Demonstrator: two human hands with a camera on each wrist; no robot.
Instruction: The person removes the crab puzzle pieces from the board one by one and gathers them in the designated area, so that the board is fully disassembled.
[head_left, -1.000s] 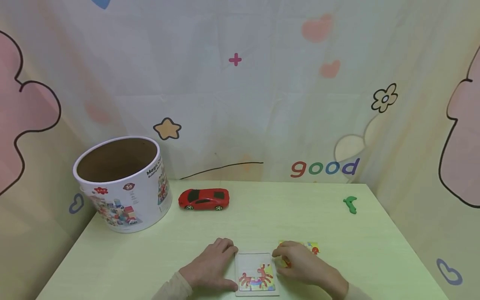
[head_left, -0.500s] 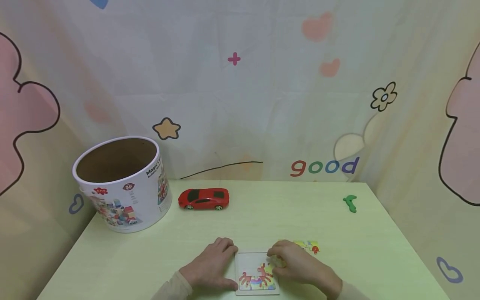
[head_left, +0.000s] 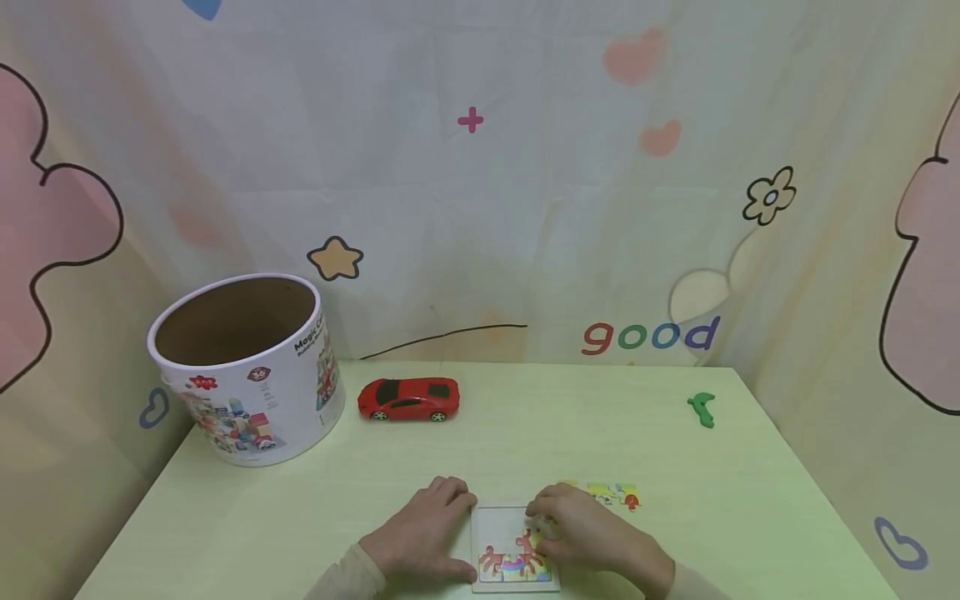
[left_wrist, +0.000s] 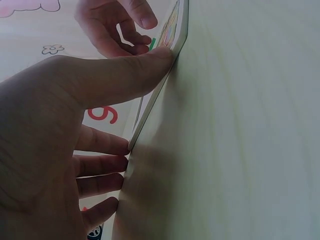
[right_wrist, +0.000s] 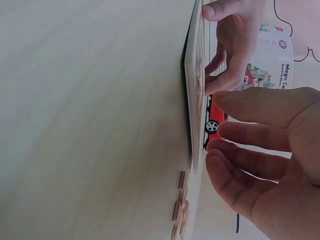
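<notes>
A square puzzle tray lies flat near the table's front edge. In it are joined puzzle pieces with a red animal picture, along the bottom and right. My left hand steadies the tray's left edge, thumb on its near corner and fingers along its side. My right hand hovers at the tray's right side, thumb and fingers bent together around a small pale puzzle piece. That piece is mostly covered by the fingers, and I cannot make it out in either wrist view.
Loose yellow and red puzzle pieces lie behind my right hand. A red toy car stands farther back, beside a large white bucket at the left. A small green toy lies at the back right.
My right hand has moved left, from beside the tray to over its right edge, with the puzzle piece. More loose pieces show behind it. My left hand has stayed put.
</notes>
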